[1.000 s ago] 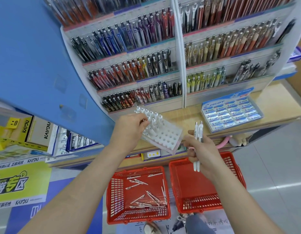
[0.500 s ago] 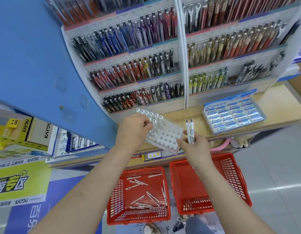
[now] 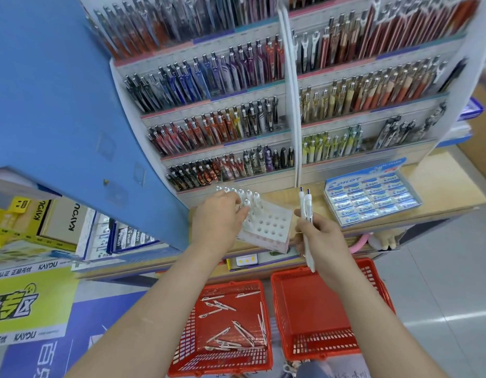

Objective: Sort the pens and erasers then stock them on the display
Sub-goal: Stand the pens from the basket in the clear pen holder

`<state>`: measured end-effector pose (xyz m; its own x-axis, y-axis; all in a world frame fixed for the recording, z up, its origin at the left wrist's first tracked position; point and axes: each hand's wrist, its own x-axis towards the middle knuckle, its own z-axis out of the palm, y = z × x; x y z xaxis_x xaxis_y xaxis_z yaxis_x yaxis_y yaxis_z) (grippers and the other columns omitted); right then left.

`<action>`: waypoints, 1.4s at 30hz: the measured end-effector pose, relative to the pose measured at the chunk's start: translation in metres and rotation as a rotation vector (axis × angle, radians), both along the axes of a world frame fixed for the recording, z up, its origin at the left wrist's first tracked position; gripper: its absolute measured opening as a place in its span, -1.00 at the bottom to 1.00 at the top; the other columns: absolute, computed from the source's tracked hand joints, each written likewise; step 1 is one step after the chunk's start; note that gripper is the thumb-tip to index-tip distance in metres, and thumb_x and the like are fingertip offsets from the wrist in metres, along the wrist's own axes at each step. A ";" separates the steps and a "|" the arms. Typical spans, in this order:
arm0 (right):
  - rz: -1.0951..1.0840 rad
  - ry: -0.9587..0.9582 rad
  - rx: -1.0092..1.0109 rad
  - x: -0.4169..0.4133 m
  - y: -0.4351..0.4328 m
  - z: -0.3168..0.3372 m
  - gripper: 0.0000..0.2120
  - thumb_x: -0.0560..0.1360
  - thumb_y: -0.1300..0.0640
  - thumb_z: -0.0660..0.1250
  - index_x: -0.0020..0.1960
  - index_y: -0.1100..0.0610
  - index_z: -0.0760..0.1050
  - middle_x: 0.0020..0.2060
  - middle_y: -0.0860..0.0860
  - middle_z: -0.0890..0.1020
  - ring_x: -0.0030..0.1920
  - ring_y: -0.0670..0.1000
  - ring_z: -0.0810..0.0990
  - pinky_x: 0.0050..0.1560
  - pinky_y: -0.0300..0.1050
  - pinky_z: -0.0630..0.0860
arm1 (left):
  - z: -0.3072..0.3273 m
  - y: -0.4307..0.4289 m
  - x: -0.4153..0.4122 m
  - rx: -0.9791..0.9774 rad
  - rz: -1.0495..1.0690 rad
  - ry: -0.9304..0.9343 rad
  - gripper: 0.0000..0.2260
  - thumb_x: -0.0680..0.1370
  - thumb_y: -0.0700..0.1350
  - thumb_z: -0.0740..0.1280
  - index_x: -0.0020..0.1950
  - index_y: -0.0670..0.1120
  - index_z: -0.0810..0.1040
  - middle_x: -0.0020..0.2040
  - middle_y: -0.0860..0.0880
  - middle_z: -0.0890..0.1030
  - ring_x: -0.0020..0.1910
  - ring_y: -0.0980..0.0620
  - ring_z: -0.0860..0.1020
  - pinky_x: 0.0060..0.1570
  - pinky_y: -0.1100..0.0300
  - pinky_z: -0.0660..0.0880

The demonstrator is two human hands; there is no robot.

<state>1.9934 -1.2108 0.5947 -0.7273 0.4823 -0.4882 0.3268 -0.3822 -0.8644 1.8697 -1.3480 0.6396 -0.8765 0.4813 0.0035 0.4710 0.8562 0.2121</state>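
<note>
My left hand (image 3: 220,222) rests on a clear pen holder block (image 3: 269,227) with rows of round holes, fingers on a white pen standing in it; several white pens fill its far rows. My right hand (image 3: 321,238) grips two white pens (image 3: 306,205) upright, just right of the block. A box of blue-and-white Pilot erasers (image 3: 372,199) sits on the wooden shelf (image 3: 441,186) to the right. Below, the left red basket (image 3: 187,347) holds several loose white pens (image 3: 236,331).
A second red basket (image 3: 318,317) stands on the floor on the right. Tiered pen racks (image 3: 236,121) rise behind the shelf. A blue panel (image 3: 50,99) looms at left, with Kayou boxes (image 3: 50,216) beneath it.
My right hand has risen from near the right basket and moved closer to the holder block with its two pens. My left hand stayed on the block.
</note>
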 end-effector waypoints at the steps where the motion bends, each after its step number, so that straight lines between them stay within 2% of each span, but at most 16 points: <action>1: 0.029 0.070 -0.125 0.003 0.001 0.007 -0.84 0.61 0.18 0.20 0.03 0.15 0.56 -0.33 0.03 0.51 -0.41 0.00 0.46 -0.40 -0.14 0.42 | 0.004 0.001 0.003 0.071 0.007 -0.019 -0.80 0.55 0.05 0.28 0.04 -0.02 0.60 -0.13 0.02 0.57 -0.11 0.00 0.52 -0.18 0.13 0.38; 2: 0.089 0.124 -0.217 0.006 0.001 0.012 -0.83 0.61 0.15 0.20 0.11 0.14 0.55 -0.35 0.05 0.50 -0.42 0.01 0.47 -0.43 -0.17 0.42 | 0.007 0.003 0.007 0.171 0.010 -0.073 -0.82 0.55 0.03 0.28 0.03 0.00 0.61 -0.18 0.04 0.56 -0.15 0.04 0.51 -0.18 0.13 0.39; 4: 0.246 0.169 -0.236 0.009 0.001 0.023 -0.79 0.60 0.11 0.22 0.16 0.13 0.54 -0.39 0.06 0.48 -0.46 0.00 0.44 -0.47 -0.21 0.36 | 0.017 0.010 0.015 0.412 0.025 -0.324 -0.86 0.54 0.01 0.31 0.02 0.03 0.63 -0.25 0.07 0.56 -0.27 0.12 0.49 -0.17 0.13 0.45; 7: 0.367 0.231 -0.130 0.008 -0.004 0.036 -0.84 0.57 0.10 0.26 -0.03 0.04 0.62 -0.42 0.05 0.46 -0.48 -0.03 0.36 -0.48 -0.25 0.28 | 0.035 0.019 0.026 0.663 0.041 -0.686 -0.86 0.54 -0.03 0.34 -0.08 -0.08 0.63 -0.30 -0.05 0.57 -0.40 0.10 0.45 -0.29 0.15 0.50; 9: 0.377 0.248 -0.096 0.008 -0.005 0.038 -0.81 0.57 0.11 0.26 -0.14 0.01 0.63 -0.41 0.04 0.45 -0.46 -0.04 0.33 -0.47 -0.26 0.26 | 0.042 0.019 0.030 0.754 0.072 -0.734 -0.82 0.53 -0.13 0.36 -0.11 -0.26 0.61 -0.35 -0.12 0.53 -0.45 0.09 0.44 -0.39 0.22 0.47; 10: 0.370 0.242 -0.107 0.008 -0.004 0.038 -0.81 0.57 0.10 0.25 -0.10 0.05 0.63 -0.41 0.04 0.45 -0.45 -0.05 0.32 -0.47 -0.26 0.25 | 0.045 0.018 0.030 0.804 0.107 -0.740 -0.83 0.52 -0.18 0.36 -0.09 -0.30 0.60 -0.37 -0.10 0.52 -0.47 0.09 0.45 -0.40 0.24 0.47; 13: 0.356 0.191 -0.164 0.011 0.001 0.035 -0.75 0.58 0.07 0.24 0.02 0.23 0.59 -0.40 0.05 0.43 -0.50 -0.06 0.28 -0.52 -0.25 0.17 | 0.050 0.009 0.024 0.915 0.181 -0.720 -0.89 0.51 -0.23 0.37 -0.05 -0.28 0.60 -0.34 -0.09 0.55 -0.44 0.08 0.50 -0.35 0.24 0.53; 16: 0.317 0.192 -0.197 0.014 0.003 0.028 -0.83 0.56 0.14 0.28 -0.01 0.22 0.59 -0.41 0.07 0.35 -0.52 -0.06 0.17 -0.54 -0.27 0.06 | 0.053 0.000 0.020 0.962 0.221 -0.742 -0.93 0.51 -0.25 0.36 -0.07 -0.23 0.61 -0.33 -0.10 0.59 -0.39 0.07 0.54 -0.31 0.24 0.57; 19: 0.269 0.200 -0.147 0.014 -0.001 0.023 -0.88 0.53 0.19 0.33 -0.03 0.22 0.59 -0.43 0.07 0.35 -0.50 -0.05 0.15 -0.53 -0.28 0.06 | 0.053 -0.005 0.022 0.957 0.241 -0.761 -0.96 0.48 -0.24 0.39 -0.12 -0.20 0.63 -0.32 -0.13 0.62 -0.37 0.03 0.58 -0.30 0.24 0.58; 23: 0.170 0.179 -0.018 0.013 -0.006 0.017 -0.96 0.48 0.25 0.40 -0.09 0.16 0.61 -0.47 -0.01 0.44 -0.55 -0.11 0.26 -0.55 -0.32 0.20 | 0.053 -0.009 0.018 0.882 0.271 -0.770 -0.93 0.45 -0.22 0.44 -0.13 -0.21 0.65 -0.30 -0.17 0.63 -0.37 0.01 0.59 -0.33 0.24 0.57; 27: 0.082 0.165 0.112 0.011 -0.010 0.010 -0.88 0.43 0.26 0.45 -0.17 0.05 0.63 -0.46 -0.15 0.55 -0.48 -0.20 0.43 -0.46 -0.37 0.34 | 0.050 -0.010 0.015 0.771 0.292 -0.747 -0.91 0.44 -0.29 0.44 -0.07 -0.24 0.63 -0.26 -0.23 0.64 -0.33 -0.01 0.62 -0.30 0.25 0.59; 29: 0.044 0.154 0.105 0.010 -0.010 0.006 -0.91 0.46 0.23 0.42 -0.13 0.05 0.62 -0.40 -0.13 0.57 -0.44 -0.18 0.46 -0.42 -0.34 0.37 | 0.049 -0.010 0.011 0.737 0.296 -0.641 -0.92 0.45 -0.32 0.42 -0.08 -0.21 0.63 -0.24 -0.24 0.65 -0.33 0.00 0.63 -0.22 0.18 0.62; 31: -0.004 0.102 0.058 0.010 -0.008 0.000 -0.94 0.52 0.17 0.35 -0.06 0.05 0.59 -0.35 -0.03 0.55 -0.47 -0.15 0.40 -0.46 -0.30 0.34 | 0.047 -0.011 0.004 0.663 0.280 -0.481 -0.90 0.46 -0.30 0.41 -0.12 -0.11 0.64 -0.29 -0.14 0.66 -0.33 0.01 0.65 -0.15 0.09 0.63; 34: -0.051 0.001 -0.068 0.013 -0.002 -0.008 -0.84 0.55 0.23 0.22 0.05 0.08 0.54 -0.33 0.05 0.52 -0.49 -0.10 0.37 -0.43 -0.21 0.27 | 0.045 -0.010 -0.005 0.503 0.194 -0.288 -0.85 0.45 -0.24 0.43 -0.21 0.02 0.62 -0.33 0.00 0.64 -0.31 0.01 0.64 -0.13 0.06 0.61; 37: -0.078 0.021 -0.180 0.019 0.001 -0.010 -0.80 0.58 0.27 0.15 0.04 0.10 0.53 -0.36 0.04 0.53 -0.45 -0.04 0.38 -0.44 -0.16 0.23 | 0.042 -0.003 -0.005 0.396 0.097 -0.199 -0.92 0.46 -0.19 0.43 -0.15 -0.01 0.64 -0.30 0.03 0.63 -0.27 0.02 0.61 -0.09 0.07 0.58; 42: -0.024 0.067 -0.172 0.025 -0.001 -0.015 -0.81 0.63 0.08 0.17 0.05 -0.05 0.57 -0.38 0.01 0.50 -0.53 -0.06 0.30 -0.52 -0.27 0.12 | 0.034 0.013 -0.003 0.294 -0.026 -0.098 -0.91 0.49 -0.13 0.40 -0.05 -0.09 0.66 -0.22 -0.02 0.64 -0.20 0.03 0.57 -0.05 0.17 0.50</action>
<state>2.0187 -1.2115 0.5796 -0.7504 0.4136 -0.5155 0.2592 -0.5333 -0.8052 1.8670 -1.3345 0.6732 -0.8670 0.4945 0.0621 0.4571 0.7393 0.4945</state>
